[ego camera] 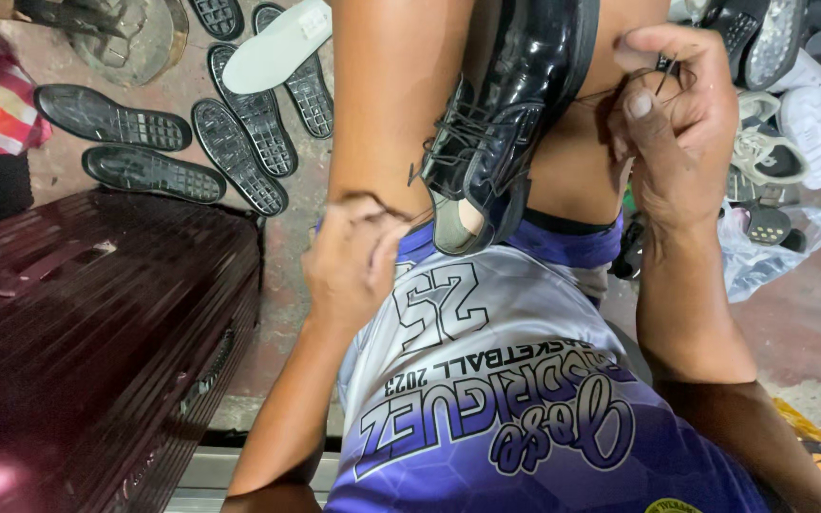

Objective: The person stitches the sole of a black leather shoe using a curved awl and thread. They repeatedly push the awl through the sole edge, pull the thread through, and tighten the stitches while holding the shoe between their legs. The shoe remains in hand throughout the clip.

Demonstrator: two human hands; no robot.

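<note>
A glossy black lace-up shoe (505, 114) rests between my bare thighs, toe pointing away, heel opening toward me. My left hand (353, 256) is closed and pulls a thin dark thread or lace end taut from the shoe's left side. My right hand (667, 114) is closed near the shoe's right side, pinching another thin dark strand between thumb and fingers. The shoe's laces (467, 133) lie criss-crossed over its front. I wear a purple and white jersey (505, 399) over blue shorts.
Several black rubber soles (239, 142) and a white insole (277, 43) lie on the concrete floor at the upper left. A dark red ribbed case (87, 332) sits at my left. Sneakers and sandals (791, 123) pile up at the upper right, beside a plastic bag (772, 256).
</note>
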